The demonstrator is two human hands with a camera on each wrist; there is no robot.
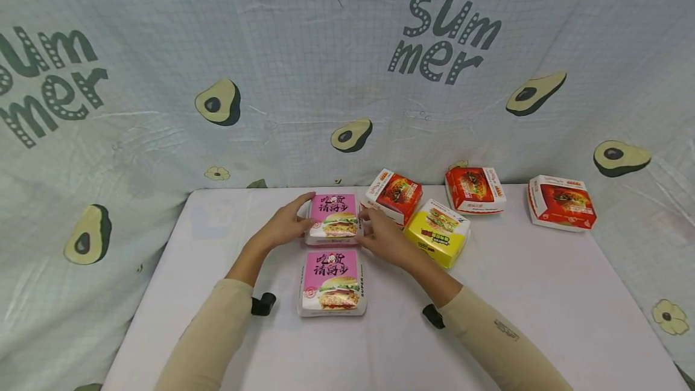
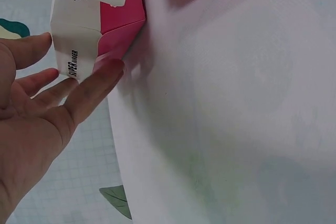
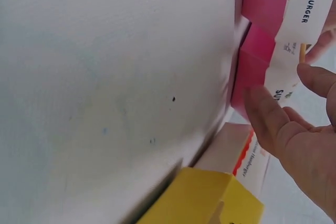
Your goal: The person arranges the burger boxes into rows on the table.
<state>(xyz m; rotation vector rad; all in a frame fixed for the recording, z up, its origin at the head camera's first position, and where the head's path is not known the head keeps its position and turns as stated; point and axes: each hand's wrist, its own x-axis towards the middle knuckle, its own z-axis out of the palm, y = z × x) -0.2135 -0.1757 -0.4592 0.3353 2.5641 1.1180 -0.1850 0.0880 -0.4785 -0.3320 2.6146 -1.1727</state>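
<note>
Two pink-and-white burger boxes lie one behind the other on the table. At the far burger box [image 1: 333,217], my left hand [image 1: 285,225] is at the left side and my right hand [image 1: 387,241] at the right side. Mostly straight left fingers [image 2: 97,87] lie along its side in the left wrist view, the thumb by its top edge. Slightly bent right fingers [image 3: 268,111] touch the opposite side in the right wrist view. The near burger box [image 1: 332,282] lies just in front, untouched and with its printed lid up.
Right of the hands lie a yellow burger box [image 1: 437,233] and a red-and-white box [image 1: 393,196] close together. Two more red boxes, one at the back [image 1: 475,190] and another farther right [image 1: 561,203], lie near the table's far edge. A printed cloth [image 1: 282,77] hangs behind.
</note>
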